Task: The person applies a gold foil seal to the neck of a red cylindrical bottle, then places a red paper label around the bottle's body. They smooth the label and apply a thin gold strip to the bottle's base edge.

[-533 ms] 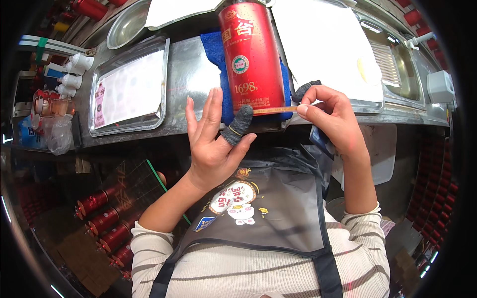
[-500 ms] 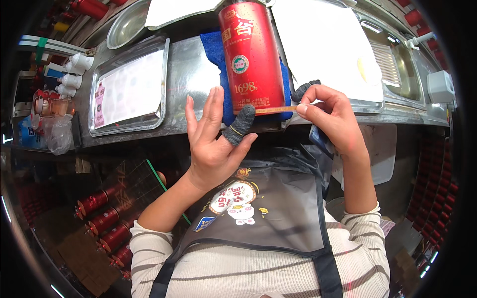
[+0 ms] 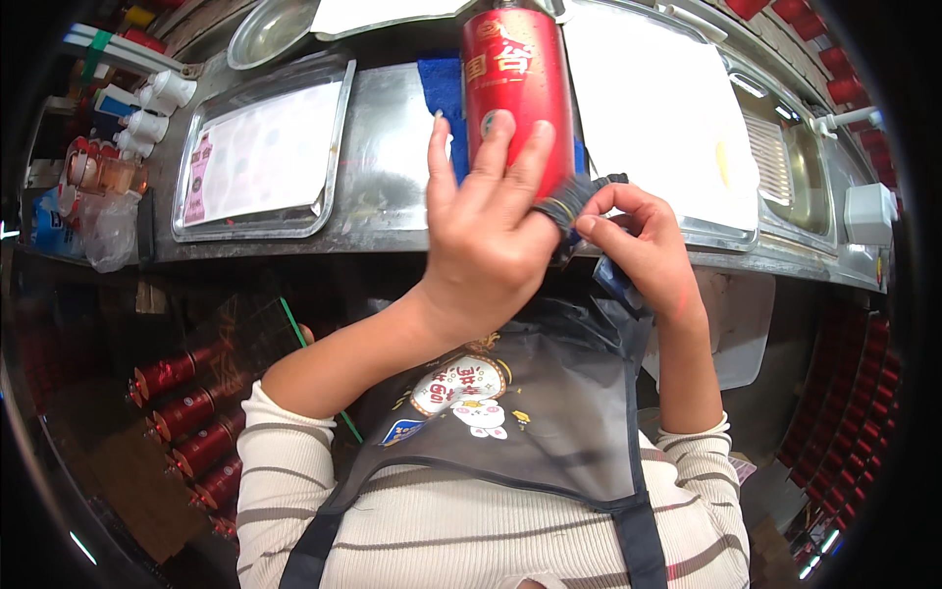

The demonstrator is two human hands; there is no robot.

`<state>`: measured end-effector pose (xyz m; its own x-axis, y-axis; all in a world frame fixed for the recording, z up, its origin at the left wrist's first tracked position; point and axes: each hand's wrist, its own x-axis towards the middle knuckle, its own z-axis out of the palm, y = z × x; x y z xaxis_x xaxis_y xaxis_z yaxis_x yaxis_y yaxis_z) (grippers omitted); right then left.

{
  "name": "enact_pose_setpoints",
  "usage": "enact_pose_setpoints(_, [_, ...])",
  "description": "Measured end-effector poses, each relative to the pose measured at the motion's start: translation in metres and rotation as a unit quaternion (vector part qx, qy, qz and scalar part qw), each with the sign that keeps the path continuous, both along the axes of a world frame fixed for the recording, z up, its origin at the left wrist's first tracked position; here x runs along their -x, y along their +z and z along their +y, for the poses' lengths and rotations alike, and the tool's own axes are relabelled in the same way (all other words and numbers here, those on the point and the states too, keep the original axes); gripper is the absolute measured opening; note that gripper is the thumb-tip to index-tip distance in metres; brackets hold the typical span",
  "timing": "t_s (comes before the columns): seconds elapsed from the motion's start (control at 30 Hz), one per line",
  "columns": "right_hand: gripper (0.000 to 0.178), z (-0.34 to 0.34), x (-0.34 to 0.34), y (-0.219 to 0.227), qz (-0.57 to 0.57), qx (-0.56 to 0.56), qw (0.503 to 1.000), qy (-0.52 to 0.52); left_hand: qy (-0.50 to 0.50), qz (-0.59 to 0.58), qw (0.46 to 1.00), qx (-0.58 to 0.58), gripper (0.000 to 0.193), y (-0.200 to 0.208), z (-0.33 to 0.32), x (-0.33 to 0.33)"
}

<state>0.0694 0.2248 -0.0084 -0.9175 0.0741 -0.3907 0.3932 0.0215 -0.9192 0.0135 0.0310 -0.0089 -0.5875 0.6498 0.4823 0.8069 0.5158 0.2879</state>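
A red bottle [image 3: 515,88] with gold lettering lies on a blue cloth [image 3: 442,93], its base toward me. My left hand [image 3: 486,236] rests over the bottle's lower part with fingers spread. Its index finger wears a grey fabric finger cot [image 3: 564,203] and presses at the bottle's lower right edge. Close beside it, my right hand [image 3: 648,240] pinches thumb and index finger together at the end of a thin gold strip, now hidden by my left index finger. Another dark finger cot [image 3: 610,181] shows on the right hand. A dark blue glossy piece [image 3: 616,283] hangs below that hand; its kind is unclear.
On the left, a clear tray [image 3: 339,147] holds a sheet of labels [image 3: 260,162]. A white sheet [image 3: 657,108] covers a tray right of the bottle. Beyond are a sink [image 3: 805,147] and a metal bowl [image 3: 270,34]. Red bottles [image 3: 186,417] stand below, left.
My left hand has moved right and up onto the bottle, its index finger now covering the gold strip. The right hand has shifted slightly, still pinching. The view has shifted a little.
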Motion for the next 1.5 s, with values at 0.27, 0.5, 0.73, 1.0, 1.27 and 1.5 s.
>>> enact_pose_setpoints(0.27, [0.008,0.0,0.002,0.018,-0.008,-0.003,0.999,0.032,0.042,-0.208,0.96,-0.181,0.062,-0.03,-0.039,-0.006])
enact_pose_setpoints(0.5, [0.008,-0.007,-0.003,0.04,0.026,0.025,0.999,-0.005,0.051,-0.199,0.969,-0.136,0.044,-0.042,-0.06,-0.031])
enact_pose_setpoints(0.73, [0.01,-0.005,-0.001,0.021,-0.011,0.029,0.999,-0.042,0.015,-0.154,0.983,-0.101,0.033,-0.034,-0.058,-0.025])
enact_pose_setpoints(1.0, [0.01,-0.006,-0.001,0.014,0.006,0.045,0.998,-0.035,-0.025,-0.071,0.996,-0.049,0.028,-0.018,-0.053,-0.011])
enact_pose_setpoints(1.27, [0.008,-0.005,0.0,0.006,-0.005,0.049,0.998,-0.028,-0.073,-0.014,0.997,-0.001,0.041,0.004,-0.038,0.003])
enact_pose_setpoints(1.5, [0.01,-0.004,-0.003,0.005,-0.022,0.033,0.999,-0.02,-0.076,-0.035,0.996,-0.016,0.047,0.009,-0.008,0.016])
